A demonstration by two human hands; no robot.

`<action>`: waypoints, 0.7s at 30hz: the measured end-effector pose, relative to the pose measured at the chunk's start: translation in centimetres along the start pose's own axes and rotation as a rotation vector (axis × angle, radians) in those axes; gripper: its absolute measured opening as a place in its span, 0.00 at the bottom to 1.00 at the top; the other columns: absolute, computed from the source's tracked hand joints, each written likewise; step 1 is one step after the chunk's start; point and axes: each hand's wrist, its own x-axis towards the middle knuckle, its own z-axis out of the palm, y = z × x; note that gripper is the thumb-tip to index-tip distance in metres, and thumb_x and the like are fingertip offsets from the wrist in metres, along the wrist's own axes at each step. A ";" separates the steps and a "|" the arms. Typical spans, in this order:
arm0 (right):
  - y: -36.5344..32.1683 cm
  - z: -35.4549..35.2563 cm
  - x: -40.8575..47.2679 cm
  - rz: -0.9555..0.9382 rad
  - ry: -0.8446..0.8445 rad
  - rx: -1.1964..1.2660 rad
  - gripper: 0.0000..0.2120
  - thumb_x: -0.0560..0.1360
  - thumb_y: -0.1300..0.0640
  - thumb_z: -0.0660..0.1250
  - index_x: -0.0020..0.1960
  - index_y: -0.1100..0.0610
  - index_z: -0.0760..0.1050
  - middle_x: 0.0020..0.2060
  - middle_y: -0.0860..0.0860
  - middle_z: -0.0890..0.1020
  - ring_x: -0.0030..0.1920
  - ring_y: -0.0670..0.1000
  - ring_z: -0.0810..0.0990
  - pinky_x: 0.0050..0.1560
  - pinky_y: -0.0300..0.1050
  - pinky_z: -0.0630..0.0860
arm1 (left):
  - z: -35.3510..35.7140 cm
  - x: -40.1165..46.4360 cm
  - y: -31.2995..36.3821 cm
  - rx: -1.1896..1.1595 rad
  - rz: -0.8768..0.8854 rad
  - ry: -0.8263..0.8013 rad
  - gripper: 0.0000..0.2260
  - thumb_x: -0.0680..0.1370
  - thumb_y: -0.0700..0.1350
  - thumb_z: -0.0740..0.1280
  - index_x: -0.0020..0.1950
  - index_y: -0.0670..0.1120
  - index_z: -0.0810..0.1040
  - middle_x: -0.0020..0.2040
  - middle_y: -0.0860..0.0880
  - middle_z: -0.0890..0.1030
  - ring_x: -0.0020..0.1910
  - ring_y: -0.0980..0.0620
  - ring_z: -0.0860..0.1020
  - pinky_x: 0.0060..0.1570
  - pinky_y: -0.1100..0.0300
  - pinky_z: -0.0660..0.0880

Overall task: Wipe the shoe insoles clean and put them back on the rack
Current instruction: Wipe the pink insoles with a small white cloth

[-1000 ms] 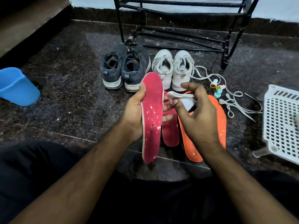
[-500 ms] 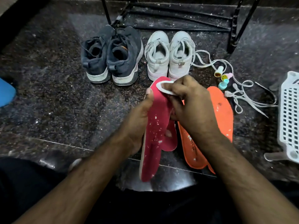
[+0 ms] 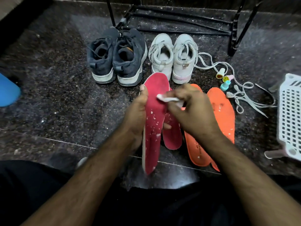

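Note:
My left hand [image 3: 137,116] grips a red insole [image 3: 154,111] speckled with white bits, holding it upright over the floor. My right hand [image 3: 192,111] pinches a white wipe [image 3: 164,98] and presses it against the insole's upper part. A second red insole [image 3: 172,136] lies on the floor behind the held one. Two orange insoles [image 3: 223,111] lie to the right, partly hidden by my right arm. The black metal shoe rack [image 3: 234,30] stands at the far side of the floor.
A dark pair of sneakers [image 3: 117,57] and a white pair [image 3: 174,57] stand in front of the rack. Loose white laces [image 3: 241,95] and small coloured caps [image 3: 225,80] lie to the right. A white plastic basket [image 3: 290,115] is far right, a blue tub [image 3: 8,92] far left.
My right hand brought the wipe onto the top of the held red insole and has slid it down the surface. The view has tilted downward.

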 end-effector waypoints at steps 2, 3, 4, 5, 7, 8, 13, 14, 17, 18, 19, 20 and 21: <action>0.0 -1.2 0.2 -0.020 0.195 -0.127 0.12 0.73 0.62 0.69 0.55 0.53 0.84 0.42 0.47 0.74 0.40 0.43 0.73 0.43 0.36 0.69 | 0.3 -0.3 0.2 0.079 0.029 0.003 0.25 0.84 0.61 0.49 0.58 0.46 0.78 0.47 0.42 0.86 0.41 0.40 0.85 0.33 0.50 0.81; 0.0 -1.2 0.2 -0.039 0.223 -0.182 0.12 0.74 0.61 0.69 0.57 0.55 0.84 0.43 0.48 0.73 0.41 0.44 0.73 0.45 0.37 0.70 | 0.3 -0.4 0.2 0.087 0.028 -0.005 0.25 0.84 0.61 0.50 0.62 0.44 0.77 0.48 0.40 0.86 0.42 0.37 0.84 0.34 0.49 0.80; 0.1 -0.9 0.1 -0.043 0.198 -0.209 0.11 0.76 0.59 0.68 0.57 0.56 0.83 0.43 0.47 0.72 0.42 0.46 0.73 0.45 0.38 0.70 | 0.4 -0.3 0.2 0.081 0.026 -0.007 0.26 0.84 0.61 0.51 0.63 0.42 0.77 0.47 0.38 0.86 0.39 0.36 0.83 0.34 0.49 0.79; 0.1 -0.5 0.1 -0.008 0.147 -0.214 0.11 0.78 0.55 0.67 0.57 0.57 0.82 0.43 0.46 0.71 0.42 0.46 0.74 0.45 0.39 0.69 | 0.4 -0.3 0.0 0.070 0.029 0.005 0.28 0.83 0.62 0.53 0.63 0.41 0.77 0.45 0.38 0.86 0.35 0.37 0.80 0.34 0.49 0.78; -0.3 0.6 0.0 0.011 0.024 -0.288 0.15 0.80 0.49 0.62 0.54 0.59 0.80 0.43 0.46 0.70 0.45 0.50 0.75 0.43 0.39 0.64 | 0.3 -0.3 -0.3 0.044 0.029 0.043 0.28 0.83 0.62 0.54 0.61 0.38 0.78 0.39 0.39 0.84 0.27 0.43 0.77 0.28 0.53 0.76; -0.7 0.7 -0.4 -0.037 -0.034 -0.360 0.17 0.79 0.49 0.60 0.54 0.60 0.81 0.43 0.48 0.71 0.46 0.53 0.75 0.43 0.38 0.61 | 0.2 -0.4 -0.4 0.034 0.019 0.061 0.28 0.84 0.61 0.54 0.60 0.37 0.79 0.35 0.41 0.82 0.24 0.45 0.76 0.24 0.56 0.75; -1.1 -0.3 -2.1 -0.135 -0.104 -0.309 0.13 0.73 0.60 0.65 0.55 0.56 0.83 0.45 0.54 0.73 0.47 0.54 0.76 0.46 0.49 0.74 | -0.2 -0.1 -0.5 -0.003 -0.035 0.100 0.30 0.83 0.63 0.55 0.58 0.37 0.79 0.29 0.43 0.77 0.18 0.49 0.73 0.17 0.61 0.71; -1.1 -0.4 -2.1 -0.110 -0.025 -0.301 0.13 0.73 0.60 0.66 0.57 0.57 0.82 0.45 0.54 0.73 0.47 0.54 0.76 0.46 0.50 0.75 | -0.2 0.0 -0.6 -0.008 -0.040 0.086 0.30 0.82 0.63 0.55 0.59 0.37 0.79 0.30 0.43 0.78 0.18 0.48 0.73 0.17 0.61 0.71; -0.9 0.0 -1.2 -0.086 0.080 -0.341 0.15 0.75 0.62 0.65 0.61 0.60 0.80 0.46 0.55 0.73 0.48 0.56 0.75 0.46 0.49 0.74 | 0.1 0.2 -0.9 -0.002 -0.025 0.036 0.29 0.83 0.63 0.55 0.56 0.38 0.80 0.31 0.41 0.80 0.19 0.47 0.74 0.20 0.59 0.72; -0.8 0.5 -1.0 -0.091 0.037 -0.374 0.14 0.75 0.61 0.65 0.60 0.60 0.80 0.46 0.55 0.73 0.48 0.56 0.75 0.46 0.48 0.73 | 0.1 0.3 -1.0 0.002 -0.018 0.039 0.29 0.82 0.63 0.55 0.54 0.38 0.80 0.32 0.40 0.79 0.19 0.46 0.74 0.20 0.59 0.72; -0.8 0.9 -0.9 -0.094 -0.019 -0.405 0.13 0.75 0.61 0.65 0.57 0.60 0.80 0.45 0.55 0.73 0.47 0.57 0.75 0.46 0.47 0.71 | -0.1 0.5 -1.3 0.013 -0.017 0.058 0.29 0.82 0.63 0.56 0.53 0.39 0.81 0.31 0.40 0.78 0.19 0.46 0.74 0.20 0.59 0.72; -0.8 1.3 -1.0 -0.091 -0.076 -0.429 0.11 0.74 0.61 0.64 0.54 0.61 0.80 0.45 0.56 0.73 0.47 0.57 0.75 0.45 0.47 0.69 | -0.3 0.7 -1.5 0.035 -0.020 0.092 0.29 0.82 0.63 0.56 0.52 0.39 0.81 0.30 0.41 0.77 0.19 0.47 0.73 0.20 0.59 0.73; -0.8 1.6 -1.3 -0.096 -0.121 -0.442 0.09 0.74 0.61 0.64 0.51 0.62 0.80 0.44 0.56 0.73 0.46 0.58 0.75 0.45 0.47 0.68 | -0.5 0.8 -1.7 0.059 -0.025 0.127 0.29 0.82 0.63 0.56 0.52 0.39 0.81 0.29 0.42 0.77 0.19 0.48 0.73 0.19 0.60 0.73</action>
